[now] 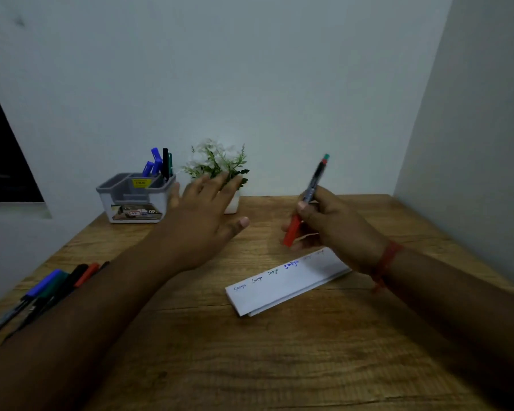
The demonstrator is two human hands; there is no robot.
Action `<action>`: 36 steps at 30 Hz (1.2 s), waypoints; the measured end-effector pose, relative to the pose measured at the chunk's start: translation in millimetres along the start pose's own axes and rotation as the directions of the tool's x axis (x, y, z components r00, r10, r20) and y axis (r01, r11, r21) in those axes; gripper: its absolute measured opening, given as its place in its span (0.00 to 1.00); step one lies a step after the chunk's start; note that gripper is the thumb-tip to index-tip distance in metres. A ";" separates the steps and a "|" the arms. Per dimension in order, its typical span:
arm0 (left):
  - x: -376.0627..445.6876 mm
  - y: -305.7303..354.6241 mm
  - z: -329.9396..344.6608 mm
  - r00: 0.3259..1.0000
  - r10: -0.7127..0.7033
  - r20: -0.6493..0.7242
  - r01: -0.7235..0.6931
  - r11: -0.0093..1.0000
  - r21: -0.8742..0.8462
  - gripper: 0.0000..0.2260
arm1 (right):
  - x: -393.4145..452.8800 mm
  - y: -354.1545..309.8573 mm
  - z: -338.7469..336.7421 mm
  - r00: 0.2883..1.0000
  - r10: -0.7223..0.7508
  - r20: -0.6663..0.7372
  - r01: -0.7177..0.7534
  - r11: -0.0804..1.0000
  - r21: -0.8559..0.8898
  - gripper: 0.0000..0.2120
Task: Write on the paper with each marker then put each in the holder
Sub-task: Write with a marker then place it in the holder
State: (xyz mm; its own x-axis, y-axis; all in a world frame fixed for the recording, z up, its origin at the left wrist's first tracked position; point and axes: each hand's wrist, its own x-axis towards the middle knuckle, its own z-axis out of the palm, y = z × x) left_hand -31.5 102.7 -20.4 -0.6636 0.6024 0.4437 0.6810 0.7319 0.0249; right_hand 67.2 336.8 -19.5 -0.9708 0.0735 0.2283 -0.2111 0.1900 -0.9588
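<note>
My right hand (336, 226) grips a red marker (293, 229) with its red cap end pointing down, a little above the far end of the folded white paper (288, 284). Several small written words run along the paper's top edge. My left hand (202, 221) hovers over the table with its fingers spread and nothing in it, between the paper and the grey and white holder (122, 200). The holder stands at the back left with several blue, black and green markers (161, 164) upright in it. More markers (54, 287) lie in a row at the table's left edge, partly behind my left forearm.
A small white pot of artificial white flowers (217, 164) stands against the back wall, just right of the holder and behind my left hand. Walls close the wooden table (250, 351) at the back and the right. A dark window lies far left.
</note>
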 end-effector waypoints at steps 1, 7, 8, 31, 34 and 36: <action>0.8 -6.2 -1.6 1.000 -0.027 -0.005 0.028 0.999 0.040 0.34 | 5.9 -3.2 7.7 0.999 0.001 0.036 0.002 0.997 -0.084 0.05; -9.3 -70.2 -4.3 0.986 -0.166 0.033 0.155 0.962 0.227 0.41 | 48.1 -8.7 68.1 0.994 0.003 0.111 0.033 0.946 -0.322 0.07; -11.8 -83.4 -5.1 0.981 -0.189 0.040 0.174 0.955 0.238 0.41 | 55.0 -8.3 75.6 0.995 -0.016 0.103 0.054 0.925 -0.377 0.06; -48.3 -161.5 1.9 0.919 -0.373 0.127 0.348 0.920 0.182 0.46 | 266.8 -70.4 240.3 0.910 -0.304 0.282 0.326 0.105 -0.940 0.07; -48.6 -165.5 -1.3 0.904 -0.397 0.160 0.369 0.912 0.180 0.45 | 270.8 -61.8 247.3 0.920 -0.254 0.297 0.320 0.053 -0.946 0.07; -49.1 -168.3 -2.9 0.888 -0.416 0.197 0.382 0.905 0.189 0.43 | 272.4 -55.2 250.4 0.921 -0.236 0.309 0.321 0.014 -0.947 0.07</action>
State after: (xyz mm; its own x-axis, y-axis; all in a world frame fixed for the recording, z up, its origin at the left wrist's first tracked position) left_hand -112.6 -51.0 -43.8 -0.9335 0.2929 0.2067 0.3039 0.9524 0.0232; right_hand -214.1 101.2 53.3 -0.8796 -0.2799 0.3846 -0.2071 0.9533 0.2199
